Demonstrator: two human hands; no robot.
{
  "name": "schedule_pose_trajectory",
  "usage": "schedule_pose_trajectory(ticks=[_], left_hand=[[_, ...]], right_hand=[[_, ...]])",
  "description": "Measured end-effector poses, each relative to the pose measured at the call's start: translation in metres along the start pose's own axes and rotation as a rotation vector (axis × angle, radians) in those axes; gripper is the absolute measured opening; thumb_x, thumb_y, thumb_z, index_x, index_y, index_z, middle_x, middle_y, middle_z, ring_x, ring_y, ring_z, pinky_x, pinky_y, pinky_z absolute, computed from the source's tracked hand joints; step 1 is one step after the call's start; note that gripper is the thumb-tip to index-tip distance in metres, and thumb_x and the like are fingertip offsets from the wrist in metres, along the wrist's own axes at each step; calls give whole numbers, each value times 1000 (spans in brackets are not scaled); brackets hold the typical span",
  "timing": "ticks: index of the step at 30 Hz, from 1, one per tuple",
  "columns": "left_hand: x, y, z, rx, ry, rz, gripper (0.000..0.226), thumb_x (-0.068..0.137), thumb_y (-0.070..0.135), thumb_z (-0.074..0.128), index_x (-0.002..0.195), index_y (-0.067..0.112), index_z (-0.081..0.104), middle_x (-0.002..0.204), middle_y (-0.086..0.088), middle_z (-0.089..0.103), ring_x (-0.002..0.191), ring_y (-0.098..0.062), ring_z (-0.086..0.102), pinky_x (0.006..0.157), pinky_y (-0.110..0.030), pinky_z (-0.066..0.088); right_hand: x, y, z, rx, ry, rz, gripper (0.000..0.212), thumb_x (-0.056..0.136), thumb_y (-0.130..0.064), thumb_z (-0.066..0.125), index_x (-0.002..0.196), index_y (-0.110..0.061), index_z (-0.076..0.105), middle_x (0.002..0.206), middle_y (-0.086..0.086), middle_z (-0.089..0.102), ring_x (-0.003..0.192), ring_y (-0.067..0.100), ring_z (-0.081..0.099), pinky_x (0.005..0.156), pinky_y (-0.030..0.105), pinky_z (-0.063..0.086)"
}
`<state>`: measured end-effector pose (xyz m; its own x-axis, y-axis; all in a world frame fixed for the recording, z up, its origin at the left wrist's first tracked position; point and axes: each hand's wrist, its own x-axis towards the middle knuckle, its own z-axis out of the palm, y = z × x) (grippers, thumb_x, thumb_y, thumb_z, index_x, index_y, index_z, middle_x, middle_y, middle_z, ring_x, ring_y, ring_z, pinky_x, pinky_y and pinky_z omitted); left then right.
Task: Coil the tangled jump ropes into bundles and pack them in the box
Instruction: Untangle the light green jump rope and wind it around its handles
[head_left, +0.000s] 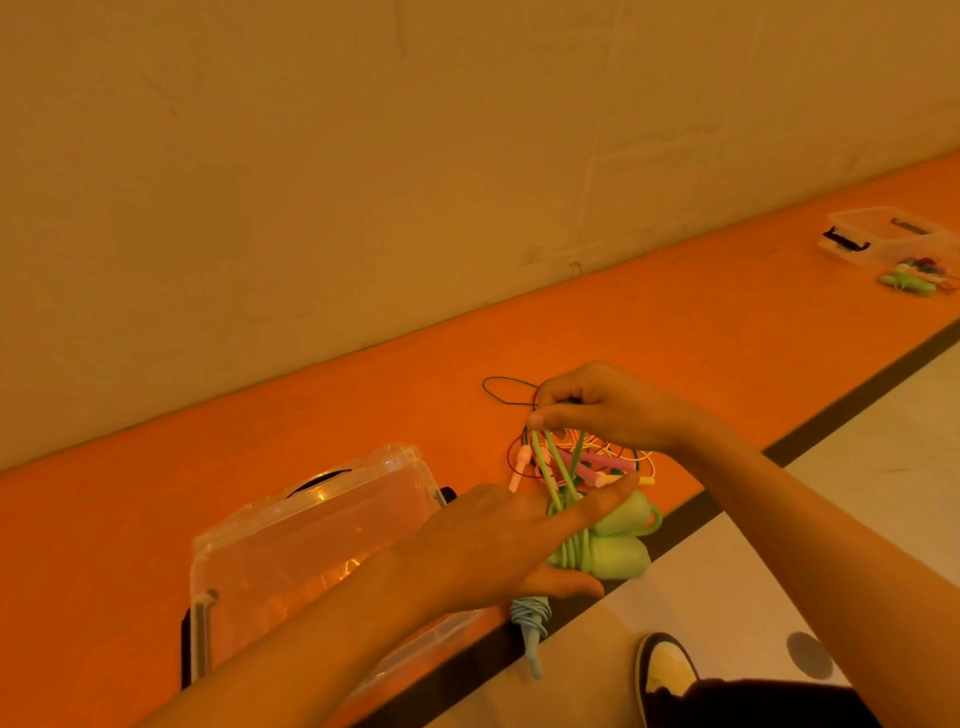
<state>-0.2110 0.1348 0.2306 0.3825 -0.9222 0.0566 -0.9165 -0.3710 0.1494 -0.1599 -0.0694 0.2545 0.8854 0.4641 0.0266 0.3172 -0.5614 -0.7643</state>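
My left hand (498, 545) holds the two green handles (621, 556) of a green jump rope, thumb underneath and index finger stretched over them. Green cord (558, 475) runs up in several strands from the handles to my right hand (597, 405), which pinches the cord loops above. Behind lies a tangle of ropes (608, 460) with pink handles and thin red and dark cords on the orange mat. A coiled pale blue rope (531, 623) lies below my left hand. The clear plastic box (311, 545), lid on, sits to the left.
A wall borders the orange mat (363, 395) at the back. A dark strip edges the mat toward a pale floor at right. Far right stand another clear box (883, 234) and a small rope pile (917, 275). A shoe (665, 670) shows at the bottom.
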Motion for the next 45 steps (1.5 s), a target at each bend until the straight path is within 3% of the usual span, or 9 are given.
schedule_pose_trajectory(ticks=[6, 11, 16, 22, 27, 30, 36, 41, 45], left_hand=[[-5, -10, -3, 31, 24, 54, 82, 91, 69, 30, 146, 45, -27, 89, -9, 58, 58, -17, 49, 46, -27, 33], [-10, -21, -2, 32, 71, 78, 76, 92, 68, 29, 153, 41, -9, 92, -2, 62, 55, -10, 47, 43, -24, 40], [-18, -37, 1, -53, 71, 12, 77, 90, 70, 30, 149, 53, -17, 98, 4, 62, 63, -9, 51, 52, -31, 50], [-27, -55, -2, -73, 127, -88, 81, 90, 69, 40, 148, 57, -16, 92, 9, 60, 68, -9, 53, 63, -38, 54], [-33, -63, -8, -103, 161, -111, 80, 88, 68, 42, 150, 56, -8, 89, 10, 58, 68, -7, 52, 55, -32, 51], [-32, -62, -6, -50, 165, -59, 83, 89, 66, 45, 152, 52, -6, 91, 9, 59, 66, -7, 51, 53, -31, 51], [-18, -35, -1, 46, 127, 166, 76, 93, 61, 42, 156, 40, 5, 89, 5, 57, 57, -6, 46, 42, -23, 47], [-17, -24, -6, 24, 57, 178, 75, 94, 57, 47, 154, 39, 6, 90, 0, 59, 58, -4, 38, 44, -18, 35], [-24, -38, 0, -138, 145, 71, 74, 93, 59, 49, 156, 43, 13, 90, 8, 59, 61, -3, 44, 49, -26, 47]], right_hand=[[-2, 21, 0, 36, -15, 63, 62, 86, -59, 64, 69, 0, 60, 66, 25, 48, 57, 24, 41, 55, 42, 35], [-12, 32, -11, 250, -21, 181, 13, 84, -15, 73, 77, -4, 73, 69, 1, 67, 63, 5, 58, 57, 17, 43], [-24, 41, -21, 334, -12, 247, 7, 87, -1, 66, 82, -1, 72, 73, 0, 69, 66, 3, 61, 58, 14, 46], [-38, 55, -36, 307, 75, 314, 16, 86, -20, 67, 87, -6, 73, 66, -5, 62, 61, 6, 51, 54, 16, 40], [-52, 71, -48, 310, 204, 376, 23, 86, -27, 62, 91, -8, 73, 71, -6, 61, 65, 3, 51, 65, 24, 41], [-47, 72, -44, 299, 326, 371, 19, 88, -23, 63, 92, -7, 72, 76, -6, 64, 69, 1, 55, 70, 27, 39], [-23, 69, -30, 345, 519, 378, 20, 82, -24, 74, 90, -6, 74, 92, 12, 67, 86, 18, 58, 75, 30, 45], [-20, 73, -22, 362, 470, 420, 20, 80, -24, 75, 89, -6, 75, 97, 13, 69, 92, 21, 60, 80, 32, 47], [-29, 85, -17, 359, 368, 444, 16, 83, -25, 72, 90, -12, 78, 93, 10, 69, 89, 22, 56, 78, 34, 44]])
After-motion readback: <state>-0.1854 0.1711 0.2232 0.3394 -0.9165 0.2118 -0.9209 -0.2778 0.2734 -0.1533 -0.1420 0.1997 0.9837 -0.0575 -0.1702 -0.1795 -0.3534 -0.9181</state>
